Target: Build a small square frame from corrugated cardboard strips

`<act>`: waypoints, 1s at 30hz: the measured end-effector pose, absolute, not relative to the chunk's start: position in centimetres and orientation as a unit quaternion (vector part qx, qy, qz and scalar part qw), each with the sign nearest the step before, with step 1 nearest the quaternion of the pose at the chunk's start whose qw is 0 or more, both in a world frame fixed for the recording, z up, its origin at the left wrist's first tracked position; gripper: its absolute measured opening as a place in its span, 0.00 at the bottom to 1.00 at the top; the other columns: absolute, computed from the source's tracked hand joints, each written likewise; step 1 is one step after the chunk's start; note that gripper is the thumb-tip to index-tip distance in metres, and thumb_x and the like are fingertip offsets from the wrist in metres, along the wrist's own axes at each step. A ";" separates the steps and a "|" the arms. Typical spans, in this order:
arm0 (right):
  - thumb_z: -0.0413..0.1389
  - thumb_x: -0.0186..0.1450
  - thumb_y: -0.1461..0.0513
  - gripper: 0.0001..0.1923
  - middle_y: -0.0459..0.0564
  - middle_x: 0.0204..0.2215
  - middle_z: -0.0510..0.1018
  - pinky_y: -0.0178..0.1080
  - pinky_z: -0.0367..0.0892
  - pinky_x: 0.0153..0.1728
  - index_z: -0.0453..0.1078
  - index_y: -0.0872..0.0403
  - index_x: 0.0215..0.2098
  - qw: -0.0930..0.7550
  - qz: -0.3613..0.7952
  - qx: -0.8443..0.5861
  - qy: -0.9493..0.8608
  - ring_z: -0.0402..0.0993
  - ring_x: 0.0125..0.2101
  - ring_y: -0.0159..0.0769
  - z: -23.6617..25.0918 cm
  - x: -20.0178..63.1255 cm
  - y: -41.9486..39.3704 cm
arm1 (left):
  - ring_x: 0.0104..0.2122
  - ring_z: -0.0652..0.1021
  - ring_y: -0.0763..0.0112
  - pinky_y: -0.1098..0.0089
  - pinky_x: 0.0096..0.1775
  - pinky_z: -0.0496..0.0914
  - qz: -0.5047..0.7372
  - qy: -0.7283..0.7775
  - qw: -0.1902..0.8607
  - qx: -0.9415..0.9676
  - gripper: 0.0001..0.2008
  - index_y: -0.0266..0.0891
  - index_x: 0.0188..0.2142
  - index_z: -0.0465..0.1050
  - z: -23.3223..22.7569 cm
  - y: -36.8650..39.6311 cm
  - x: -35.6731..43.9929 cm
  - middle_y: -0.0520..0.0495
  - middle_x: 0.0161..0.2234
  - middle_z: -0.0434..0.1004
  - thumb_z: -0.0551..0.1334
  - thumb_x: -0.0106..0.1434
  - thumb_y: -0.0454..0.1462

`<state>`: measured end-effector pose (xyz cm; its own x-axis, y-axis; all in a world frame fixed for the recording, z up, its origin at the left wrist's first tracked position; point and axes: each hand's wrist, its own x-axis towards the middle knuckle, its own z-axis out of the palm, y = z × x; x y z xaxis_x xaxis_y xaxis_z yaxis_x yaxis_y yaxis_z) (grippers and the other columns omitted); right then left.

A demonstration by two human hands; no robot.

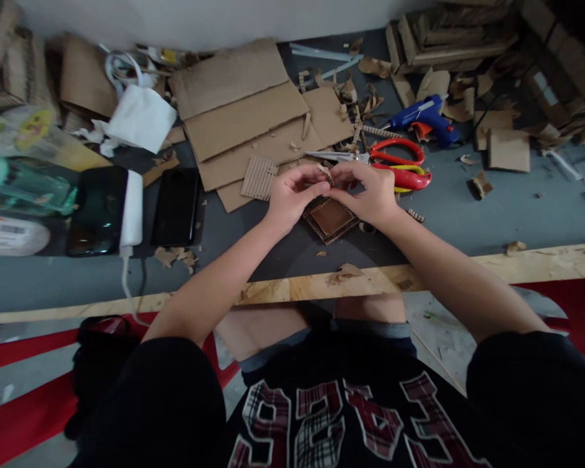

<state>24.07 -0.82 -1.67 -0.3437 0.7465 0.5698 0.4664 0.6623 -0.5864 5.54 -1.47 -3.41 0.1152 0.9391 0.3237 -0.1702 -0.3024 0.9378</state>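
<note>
My left hand (297, 195) and my right hand (365, 192) meet at their fingertips, pinching a small strip of cardboard (325, 173) between them. Most of the strip is hidden by the fingers. Just below them on the grey table lies a small square cardboard piece (330, 220) with a raised corrugated rim. Scissors with red handles (397, 153) rest right behind my right hand, beside a red and yellow handled tool (409, 179) partly covered by that hand. A ribbed cardboard square (260, 177) lies to the left of my left hand.
Flat cardboard sheets (244, 110) are piled behind my hands. A blue glue gun (426, 122) lies at the back right among scraps. On the left are a black phone (175, 207), a white power bank (132, 208) with a cable, and a bottle (29, 188). Stacked cardboard frames (448, 39) stand at the back.
</note>
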 end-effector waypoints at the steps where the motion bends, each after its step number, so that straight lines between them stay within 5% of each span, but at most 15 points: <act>1: 0.61 0.63 0.46 0.20 0.48 0.32 0.83 0.38 0.73 0.32 0.74 0.53 0.43 0.428 0.163 -0.382 -0.803 0.79 0.29 0.35 -1.8 24.1 -0.8 | 0.36 0.81 0.77 0.73 0.43 0.77 0.575 0.338 0.484 0.566 0.15 0.44 0.36 0.79 -3.3 -1.5 5.6 0.54 0.35 0.82 0.75 0.53 0.47; 9: 0.63 0.62 0.48 0.24 0.49 0.36 0.84 0.35 0.70 0.29 0.70 0.54 0.49 0.380 0.117 -0.389 -0.831 0.81 0.31 0.36 -1.7 24.3 -1.1 | 0.37 0.83 0.73 0.71 0.43 0.77 0.532 0.366 0.507 0.570 0.20 0.41 0.38 0.79 -3.0 -1.7 5.7 0.50 0.37 0.84 0.76 0.50 0.49; 17: 0.60 0.65 0.51 0.25 0.45 0.28 0.82 0.36 0.69 0.30 0.68 0.54 0.56 0.363 0.092 -0.398 -0.838 0.78 0.28 0.34 -1.2 24.3 -1.2 | 0.36 0.83 0.73 0.74 0.36 0.78 0.568 0.364 0.533 0.511 0.23 0.44 0.40 0.80 -3.4 -1.0 5.5 0.51 0.37 0.85 0.75 0.49 0.52; 23: 0.53 0.68 0.53 0.13 0.53 0.34 0.80 0.47 0.72 0.41 0.73 0.52 0.45 0.357 0.013 -0.467 -0.809 0.77 0.37 0.44 0.2 25.8 -0.3 | 0.35 0.84 0.70 0.72 0.36 0.79 0.537 0.390 0.519 0.538 0.28 0.45 0.50 0.76 -3.9 -1.0 5.2 0.47 0.40 0.85 0.70 0.56 0.55; 26: 0.57 0.65 0.49 0.18 0.61 0.40 0.78 0.55 0.70 0.46 0.72 0.54 0.42 0.349 -0.053 -0.519 -0.779 0.74 0.44 0.53 -0.8 27.3 0.4 | 0.36 0.85 0.69 0.71 0.36 0.79 0.551 0.396 0.472 0.563 0.32 0.50 0.59 0.68 -3.9 -1.1 5.2 0.48 0.39 0.85 0.70 0.58 0.54; 30: 0.56 0.66 0.43 0.24 0.62 0.39 0.77 0.58 0.68 0.46 0.71 0.57 0.38 0.312 -0.071 -0.540 -0.779 0.74 0.44 0.54 -3.0 28.5 0.8 | 0.42 0.84 0.65 0.68 0.41 0.80 0.553 0.397 0.436 0.588 0.27 0.48 0.55 0.71 -4.1 -1.1 5.2 0.48 0.39 0.84 0.68 0.59 0.54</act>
